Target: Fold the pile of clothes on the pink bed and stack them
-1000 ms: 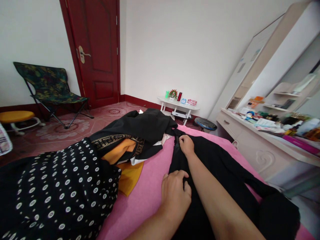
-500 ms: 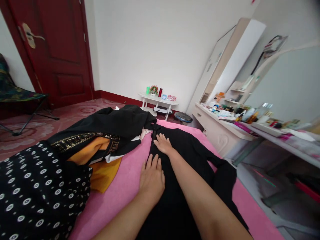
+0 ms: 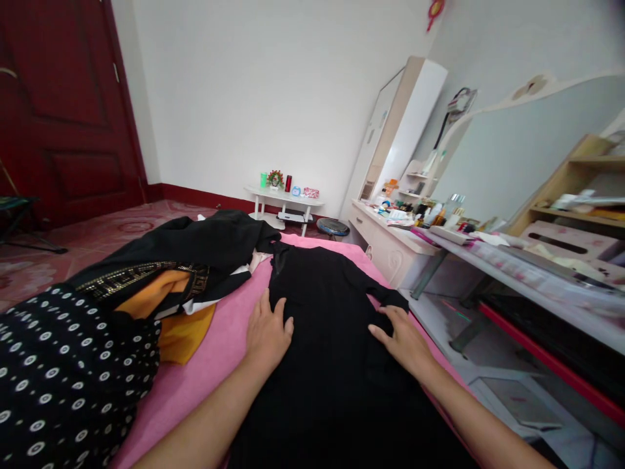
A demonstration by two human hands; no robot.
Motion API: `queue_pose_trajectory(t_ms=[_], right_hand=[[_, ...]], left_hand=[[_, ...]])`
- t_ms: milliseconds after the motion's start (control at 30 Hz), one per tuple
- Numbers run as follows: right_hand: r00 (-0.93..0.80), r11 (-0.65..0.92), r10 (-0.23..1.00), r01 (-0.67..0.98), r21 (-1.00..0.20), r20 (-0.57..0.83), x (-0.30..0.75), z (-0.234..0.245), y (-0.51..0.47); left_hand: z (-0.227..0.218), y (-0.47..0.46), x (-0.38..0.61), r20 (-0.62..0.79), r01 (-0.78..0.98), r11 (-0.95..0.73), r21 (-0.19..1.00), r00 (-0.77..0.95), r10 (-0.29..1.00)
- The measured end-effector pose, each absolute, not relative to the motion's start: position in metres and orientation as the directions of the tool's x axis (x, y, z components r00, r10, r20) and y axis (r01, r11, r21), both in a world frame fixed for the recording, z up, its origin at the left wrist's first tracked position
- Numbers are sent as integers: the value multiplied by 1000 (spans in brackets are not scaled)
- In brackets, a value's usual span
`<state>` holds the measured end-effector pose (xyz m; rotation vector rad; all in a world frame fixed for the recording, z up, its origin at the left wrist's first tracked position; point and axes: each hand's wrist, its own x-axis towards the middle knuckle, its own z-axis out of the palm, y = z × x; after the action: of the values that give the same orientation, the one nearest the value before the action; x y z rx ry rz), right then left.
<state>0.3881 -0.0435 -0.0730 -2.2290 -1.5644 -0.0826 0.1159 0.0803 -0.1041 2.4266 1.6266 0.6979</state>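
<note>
Black garment: one, the black garment (image 3: 327, 332) lying flat on the pink bedspread (image 3: 209, 371), sleeve out to the right.
Clothes heap: just left of it; spotted cloth (image 3: 68, 365) in front, gold-trimmed black cloth (image 3: 170, 241) behind, mustard cloth (image 3: 185, 335) poking out. The heap's far end crowds the garment's top, black against black, border hard to tell.
Left hand: left hand (image 3: 268, 333) at the garment's left edge; grip wide, thumb apart, nothing held.
Right hand: right hand (image 3: 405, 337) by the sleeve; grip fairly wide, thumb and fingers parted.
Far wall: low white surface (image 3: 263, 191), round stool (image 3: 333, 227) beside it.
Right side: dresser (image 3: 385, 238), mirror (image 3: 512, 156).
Left side: red door (image 3: 73, 98).
Counts: two hands; at least three cloths heaped; five items on the low surface; one stool; one door; dresser bottles too crowded to count.
</note>
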Motion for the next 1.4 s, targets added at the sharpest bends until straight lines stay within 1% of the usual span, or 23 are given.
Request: queue_pose_trajectory(t_ms=[100,167,267,367,533,633,667,733,767,833,867,900,967,1033,1100,1133,1167,1200,1233,1267,1300,1333,1400], right_hand=[[474,-426,872,859,-283,126,401,-80,-80],[483,-449,873,845,-290,58,399,-82,-104],[420,-389,907,854,-345,16,391,-82,-135],[314,-281,949,861,-425,9,384,-84,-153],[299,-240,954,789,-565,12,375,-90,-163],[252,-224,967,764,-605,-40,368,-84,-169],[237,-224,970,784,-579,-54,365,-80,-170],[254,-236,967,857,-458,-24,357,-70,-166],[276,-246,961,890,-384,24,353,-65,-162],[304,-261,940,932,-251,153,346,-58,-148],[300,-259,933,944,-206,201,343,-57,-139],[278,-243,935,954,-176,220,341,-57,-130],[198,-169,960,973,-158,197,343,-59,-114],[141,-99,974,969,-227,177,354,-63,-101],[194,-90,954,911,-402,228,375,-65,-93],[306,-122,916,829,-546,260,388,-64,-89],[458,-155,847,697,-700,269,402,-62,-85],[613,-169,753,533,-829,240,415,-57,-80],[741,-158,646,364,-918,182,426,-50,-74],[829,-127,547,224,-966,120,434,-41,-67],[878,-90,473,138,-986,80,439,-29,-57],[898,-52,433,108,-993,75,440,-16,-46],[900,23,420,118,-993,117,426,15,-20]], left_hand=[[-99,78,111,286,851,-376,367,281,916],[-96,75,107,268,848,-371,378,283,921],[-93,66,99,191,828,-374,418,322,927],[-91,51,90,102,769,-428,475,436,894],[-81,42,67,116,629,-565,534,608,786],[-65,45,53,85,612,-609,504,667,740],[-59,44,51,52,632,-620,465,679,732],[-47,38,51,1,710,-630,316,663,748],[-42,34,55,8,747,-628,221,642,767],[-36,27,66,98,782,-620,70,613,784],[-36,25,73,153,776,-629,43,617,772],[-38,24,80,189,755,-654,51,636,748],[-48,26,93,170,676,-724,139,704,690],[-63,29,101,115,585,-776,236,776,620],[-77,31,105,108,537,-797,279,807,581],[-82,30,106,127,534,-798,279,803,582],[-85,29,106,151,540,-795,276,792,591],[-87,28,106,171,547,-791,275,782,600],[-88,26,106,185,550,-787,279,774,606],[-88,25,106,199,550,-785,285,767,610],[-88,24,106,211,547,-784,294,763,611],[-88,24,105,222,540,-785,305,761,610],[-89,24,103,249,518,-788,333,758,603]])
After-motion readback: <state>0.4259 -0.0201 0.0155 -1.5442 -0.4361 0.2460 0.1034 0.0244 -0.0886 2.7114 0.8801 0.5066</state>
